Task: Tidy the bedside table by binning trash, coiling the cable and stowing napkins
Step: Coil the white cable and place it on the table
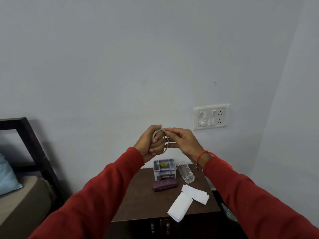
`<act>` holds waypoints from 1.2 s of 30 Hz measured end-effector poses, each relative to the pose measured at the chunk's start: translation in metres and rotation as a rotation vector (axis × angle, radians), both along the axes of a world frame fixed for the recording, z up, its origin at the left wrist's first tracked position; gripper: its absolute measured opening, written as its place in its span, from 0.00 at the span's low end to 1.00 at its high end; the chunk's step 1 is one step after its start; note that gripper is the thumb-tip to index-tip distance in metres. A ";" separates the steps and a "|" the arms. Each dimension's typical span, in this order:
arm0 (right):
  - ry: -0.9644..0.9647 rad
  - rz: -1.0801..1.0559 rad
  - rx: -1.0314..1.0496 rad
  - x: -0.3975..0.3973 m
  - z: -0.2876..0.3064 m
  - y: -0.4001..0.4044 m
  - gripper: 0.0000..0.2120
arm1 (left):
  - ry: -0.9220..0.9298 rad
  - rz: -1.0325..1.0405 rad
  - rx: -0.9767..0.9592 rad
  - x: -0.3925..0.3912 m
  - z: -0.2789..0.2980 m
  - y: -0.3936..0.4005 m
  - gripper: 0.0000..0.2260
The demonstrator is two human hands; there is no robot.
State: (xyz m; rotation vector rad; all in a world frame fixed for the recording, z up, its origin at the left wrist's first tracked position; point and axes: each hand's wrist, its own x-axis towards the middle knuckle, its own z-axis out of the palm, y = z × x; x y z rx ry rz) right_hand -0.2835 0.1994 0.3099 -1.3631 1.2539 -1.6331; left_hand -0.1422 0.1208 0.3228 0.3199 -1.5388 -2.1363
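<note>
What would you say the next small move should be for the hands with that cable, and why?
Probably one more wrap, or tucking in the end: the cable is already looped around the left hand, and the right hand pinches it at the top of the loop. Both hands are raised above the bedside table, so the coil is not yet set down. The napkins still lie loose there.

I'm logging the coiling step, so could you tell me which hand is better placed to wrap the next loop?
Probably the right hand: it pinches the cable at the top of the coil, free to guide it, while the left hand is closed around the loops, anchoring them.
</note>
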 end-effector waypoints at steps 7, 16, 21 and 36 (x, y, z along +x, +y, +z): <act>0.220 -0.100 -0.077 0.012 -0.007 -0.008 0.15 | 0.137 0.018 0.129 -0.002 0.003 0.001 0.27; 0.439 -0.405 -0.178 0.030 -0.006 -0.012 0.12 | 0.030 0.171 0.287 -0.002 0.017 0.003 0.27; 0.339 -0.305 -0.123 0.040 -0.024 -0.017 0.12 | -0.071 0.179 0.310 0.017 0.003 -0.009 0.27; 0.239 -0.370 0.166 0.033 -0.090 -0.052 0.10 | -0.470 0.748 -0.866 0.028 -0.108 -0.049 0.12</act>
